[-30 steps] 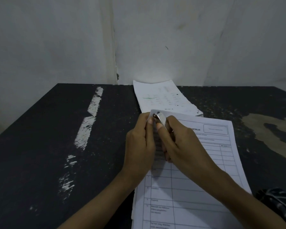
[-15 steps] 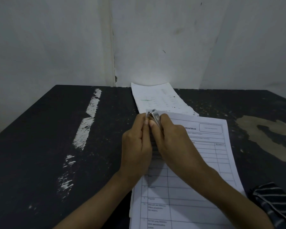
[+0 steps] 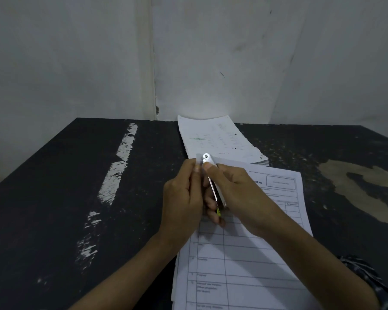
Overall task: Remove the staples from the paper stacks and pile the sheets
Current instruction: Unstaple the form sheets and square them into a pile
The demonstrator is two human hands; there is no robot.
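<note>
Lying nearest on the dark tabletop [image 3: 76, 198]: printed form stack [image 3: 255, 265], right of centre. Both hands meet at its far-left corner. Left hand [image 3: 182, 200] pinches the corner; right hand [image 3: 238, 193] grips a slim metal tool [image 3: 213, 189], tip at that corner. Just beyond, a second paper pile [image 3: 215, 137] reaches the wall [image 3: 211, 63].

A dark desk [image 3: 54, 198] is set against a pale wall [image 3: 76, 63]. Its surface is marked by a white streak [image 3: 121, 166] at left and a tan patch [image 3: 354, 186] at right. Striped cloth [image 3: 363, 272] is seen at lower right.
</note>
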